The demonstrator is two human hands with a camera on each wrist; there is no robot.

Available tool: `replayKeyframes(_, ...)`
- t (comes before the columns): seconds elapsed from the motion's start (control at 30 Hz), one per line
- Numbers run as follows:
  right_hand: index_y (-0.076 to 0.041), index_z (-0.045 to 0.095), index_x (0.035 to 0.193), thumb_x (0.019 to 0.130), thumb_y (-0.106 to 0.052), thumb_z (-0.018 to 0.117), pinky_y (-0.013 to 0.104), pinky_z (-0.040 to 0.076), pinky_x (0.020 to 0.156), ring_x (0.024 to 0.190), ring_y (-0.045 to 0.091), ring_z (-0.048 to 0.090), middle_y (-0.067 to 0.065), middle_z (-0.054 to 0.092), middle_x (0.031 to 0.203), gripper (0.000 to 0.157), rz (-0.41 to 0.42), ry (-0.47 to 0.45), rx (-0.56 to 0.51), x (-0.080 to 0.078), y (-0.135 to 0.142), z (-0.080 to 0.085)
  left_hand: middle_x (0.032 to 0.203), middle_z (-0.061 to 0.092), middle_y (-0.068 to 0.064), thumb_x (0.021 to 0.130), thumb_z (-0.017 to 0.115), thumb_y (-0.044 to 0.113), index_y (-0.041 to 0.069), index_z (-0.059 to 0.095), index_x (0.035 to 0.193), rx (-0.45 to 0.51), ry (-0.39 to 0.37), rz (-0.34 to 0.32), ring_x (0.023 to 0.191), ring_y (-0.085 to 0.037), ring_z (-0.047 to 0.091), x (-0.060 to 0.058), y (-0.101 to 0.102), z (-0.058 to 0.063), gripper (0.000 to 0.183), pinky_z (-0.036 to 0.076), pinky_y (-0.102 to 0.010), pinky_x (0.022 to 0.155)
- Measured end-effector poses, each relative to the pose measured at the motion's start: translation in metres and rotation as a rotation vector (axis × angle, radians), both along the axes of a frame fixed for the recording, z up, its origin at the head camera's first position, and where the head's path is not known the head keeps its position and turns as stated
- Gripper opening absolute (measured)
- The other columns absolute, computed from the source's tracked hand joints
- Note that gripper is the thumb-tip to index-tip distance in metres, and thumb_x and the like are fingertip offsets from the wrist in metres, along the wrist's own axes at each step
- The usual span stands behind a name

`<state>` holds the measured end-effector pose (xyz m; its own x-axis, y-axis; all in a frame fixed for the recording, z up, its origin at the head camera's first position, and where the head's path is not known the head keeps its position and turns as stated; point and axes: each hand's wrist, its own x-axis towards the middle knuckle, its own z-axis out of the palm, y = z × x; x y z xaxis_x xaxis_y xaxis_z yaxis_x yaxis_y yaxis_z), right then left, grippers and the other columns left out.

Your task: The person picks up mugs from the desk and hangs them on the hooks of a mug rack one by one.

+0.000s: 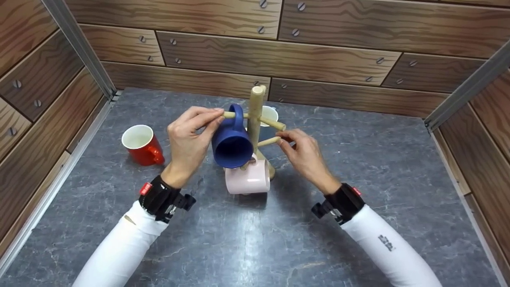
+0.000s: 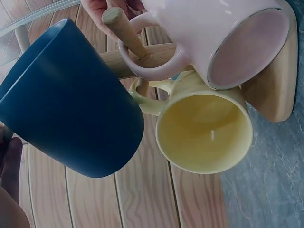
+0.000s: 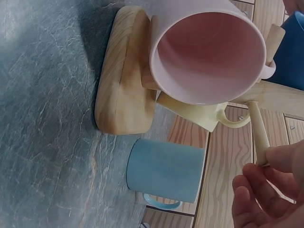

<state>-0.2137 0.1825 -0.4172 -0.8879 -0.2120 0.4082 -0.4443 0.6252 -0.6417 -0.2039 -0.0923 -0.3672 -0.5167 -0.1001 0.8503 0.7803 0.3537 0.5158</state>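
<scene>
A wooden mug tree [image 1: 255,105] stands mid-table. My left hand [image 1: 190,137] pinches the tip of its upper left peg between thumb and fingers. The dark blue mug [image 1: 232,139] hangs from that peg by its handle, mouth tilted toward me. With thumb and fingertips, my right hand [image 1: 303,153] pinches the end of a lower right peg [image 3: 259,133] that bears no mug. A pink mug [image 1: 249,179] hangs low at the front. In the left wrist view, a pale yellow mug [image 2: 204,133] hangs from another peg; the head view hides it.
A red mug [image 1: 144,149] with a white inside stands upright on the grey table at the left. Behind the tree, a light blue mug [image 3: 165,170] stands on the table, partly hidden in the head view. Wood-patterned walls [image 1: 219,48] enclose the back and sides.
</scene>
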Motion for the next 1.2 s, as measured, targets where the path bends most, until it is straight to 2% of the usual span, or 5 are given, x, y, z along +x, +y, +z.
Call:
replayKeyframes(0.43,-0.002,0.077,0.110,0.097,-0.012,0.072,0.036,0.057,0.075,0.085,0.020,0.068,0.009,0.073,0.098,0.016,-0.005,0.025,-0.023,0.006,0.002,-0.003,0.094,0.078,-0.005,0.087,0.081,-0.001,0.005,0.084,0.098,-0.021,-0.013,0.040,0.088,-0.021,0.075,-0.007,0.000,0.002,0.012,0.058,-0.020,0.080)
replayKeyframes(0.6,-0.002,0.076,0.110,0.096,-0.010,0.074,0.036,0.057,0.075,0.083,0.020,0.067,0.008,0.073,0.096,0.017,-0.004,0.008,-0.028,0.011,-0.001,-0.003,0.094,0.078,-0.005,0.088,0.081,0.002,0.005,0.083,0.099,-0.039,-0.051,0.044,0.088,-0.020,0.075,-0.012,-0.005,0.006,0.012,0.058,-0.021,0.080)
replayKeyframes(0.83,-0.001,0.075,0.108,0.094,-0.006,0.074,0.039,0.059,0.078,0.084,0.020,0.068,0.008,0.072,0.095,0.014,0.031,-0.010,-0.061,0.018,-0.007,-0.005,0.091,0.078,-0.006,0.088,0.081,0.004,0.004,0.083,0.098,-0.089,-0.118,0.031,0.083,-0.018,0.074,-0.026,-0.015,0.015,0.010,0.054,-0.015,0.074)
replayKeyframes(1.0,-0.002,0.075,0.106,0.093,-0.007,0.076,0.036,0.059,0.077,0.083,0.019,0.068,0.007,0.072,0.094,0.013,0.048,-0.008,-0.077,0.022,-0.014,-0.007,0.091,0.078,-0.008,0.090,0.080,0.006,0.004,0.083,0.098,-0.144,-0.162,0.040,0.082,-0.018,0.073,-0.036,-0.021,0.022,0.009,0.051,-0.012,0.073)
replayKeyframes(1.2,0.000,0.074,0.104,0.093,-0.008,0.077,0.031,0.059,0.074,0.081,0.018,0.068,0.008,0.072,0.093,0.014,0.076,-0.020,-0.093,0.024,-0.020,-0.008,0.092,0.078,-0.007,0.090,0.080,0.006,0.005,0.083,0.098,-0.158,-0.212,0.054,0.082,-0.016,0.073,-0.041,-0.024,0.026,0.009,0.051,-0.014,0.073)
